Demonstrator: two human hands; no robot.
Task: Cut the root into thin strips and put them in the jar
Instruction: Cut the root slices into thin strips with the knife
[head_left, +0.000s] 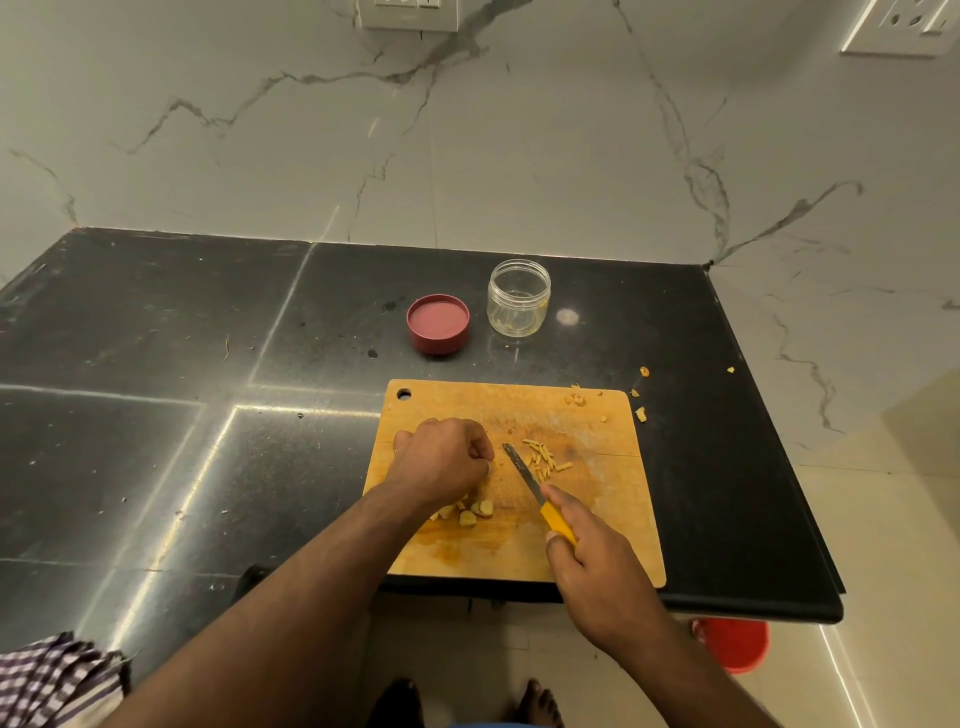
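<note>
A wooden board (519, 415) lies at the bench's (156, 415) front edge, near its right end, with its front edge just past the bench edge. The left hand (441, 460) rests on the board's left half with its fingers curled under; whether they pinch a bit of root there cannot be told. Just in front of that hand, partly under the wrist, lie several root chunks (475, 512). The right hand (587, 561) grips the yellow handle of a knife (535, 493), whose blade points away and to the left, with its tip near the left hand's knuckles. Just right of the blade a small heap of thin strips (545, 460) lies on the board's middle. A few scraps (640, 413) sit at the board's far right corner and on the bench beside it. Behind the board stands the open jar (518, 299), clear and upright, with the red lid (438, 323) lying just to its left, inside up. Below the bench's right end a red bucket (737, 644) stands on the floor.
</note>
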